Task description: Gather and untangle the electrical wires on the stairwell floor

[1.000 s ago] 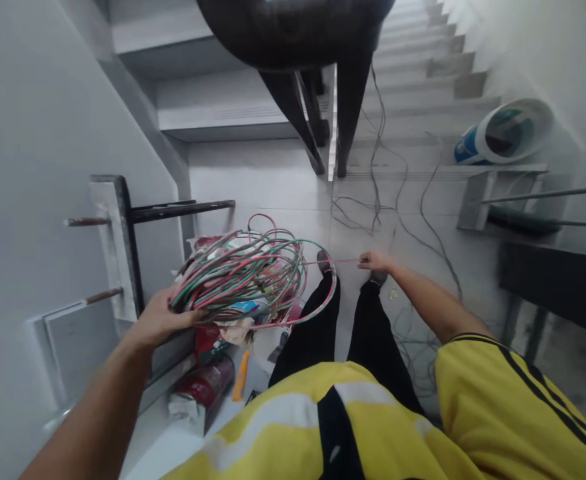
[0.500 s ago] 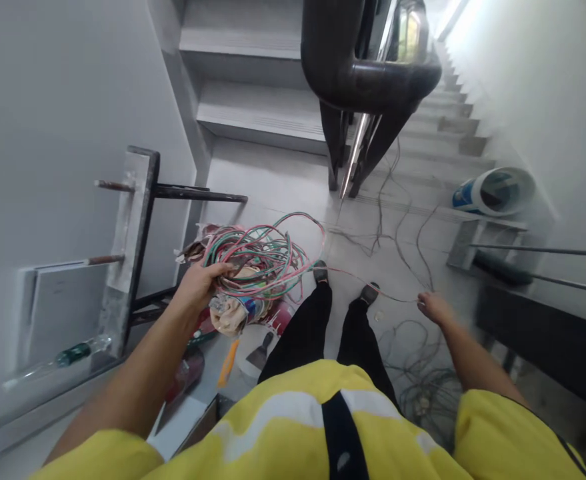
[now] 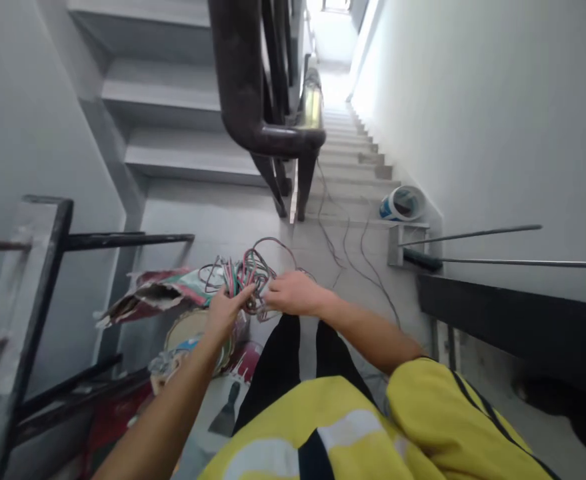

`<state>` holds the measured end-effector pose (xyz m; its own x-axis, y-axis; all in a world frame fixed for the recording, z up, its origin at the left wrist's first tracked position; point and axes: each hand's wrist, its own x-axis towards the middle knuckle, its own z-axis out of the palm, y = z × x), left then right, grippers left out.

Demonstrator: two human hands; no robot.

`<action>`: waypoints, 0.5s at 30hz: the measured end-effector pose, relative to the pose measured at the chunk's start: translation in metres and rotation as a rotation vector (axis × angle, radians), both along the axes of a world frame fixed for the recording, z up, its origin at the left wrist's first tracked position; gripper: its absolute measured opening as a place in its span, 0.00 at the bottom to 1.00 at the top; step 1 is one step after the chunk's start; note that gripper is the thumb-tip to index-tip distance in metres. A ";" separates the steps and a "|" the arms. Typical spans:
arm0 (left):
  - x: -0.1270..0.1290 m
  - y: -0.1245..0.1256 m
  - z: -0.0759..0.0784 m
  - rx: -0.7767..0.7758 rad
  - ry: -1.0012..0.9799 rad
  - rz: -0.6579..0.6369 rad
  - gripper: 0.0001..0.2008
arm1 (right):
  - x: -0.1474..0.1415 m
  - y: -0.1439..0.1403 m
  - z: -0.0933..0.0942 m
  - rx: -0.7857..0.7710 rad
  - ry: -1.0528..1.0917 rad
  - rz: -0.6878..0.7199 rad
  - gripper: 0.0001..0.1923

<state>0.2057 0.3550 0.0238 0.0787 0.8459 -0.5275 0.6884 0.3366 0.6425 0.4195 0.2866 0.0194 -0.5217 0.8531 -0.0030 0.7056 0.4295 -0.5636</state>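
A loose bundle of red, green and grey electric wire (image 3: pixel 235 272) hangs in front of me above the floor. My left hand (image 3: pixel 227 308) is closed around its near side, thumb across the strands. At the bundle's right edge, my right hand (image 3: pixel 293 293) is closed with its fingertips on the wire, back of the hand facing up. What exactly lies between those fingers is partly hidden. One loop of wire arches above the right hand.
A torn sack (image 3: pixel 160 290) and a putty knife (image 3: pixel 227 408) lie at the left, near a metal frame (image 3: pixel 43 293). Ahead are a dark railing (image 3: pixel 240 87) and stairs (image 3: pixel 177 143). A white-and-blue bucket (image 3: pixel 407 202), metal rods (image 3: pixel 497 262) and loose cables (image 3: pixel 357 257) are at the right.
My right hand has come in from the far right to meet the bundle at my left hand. The wire bundle is now gathered tighter. The view has shifted.
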 end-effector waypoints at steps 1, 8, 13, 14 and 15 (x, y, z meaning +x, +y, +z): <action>0.005 -0.001 -0.001 0.013 -0.011 -0.061 0.25 | -0.011 0.017 0.001 0.023 0.002 -0.008 0.12; 0.029 -0.004 0.000 -0.171 -0.184 -0.343 0.25 | -0.008 0.052 -0.002 0.002 0.037 -0.081 0.19; 0.053 -0.004 0.012 -0.218 -0.080 -0.524 0.26 | 0.051 0.037 -0.021 -0.245 0.195 -0.173 0.30; 0.054 0.000 0.017 -0.196 -0.031 -0.572 0.25 | 0.062 0.031 -0.030 -0.285 0.285 -0.214 0.34; 0.052 0.004 0.023 -0.174 0.006 -0.644 0.25 | 0.071 0.024 -0.041 -0.320 0.381 -0.256 0.38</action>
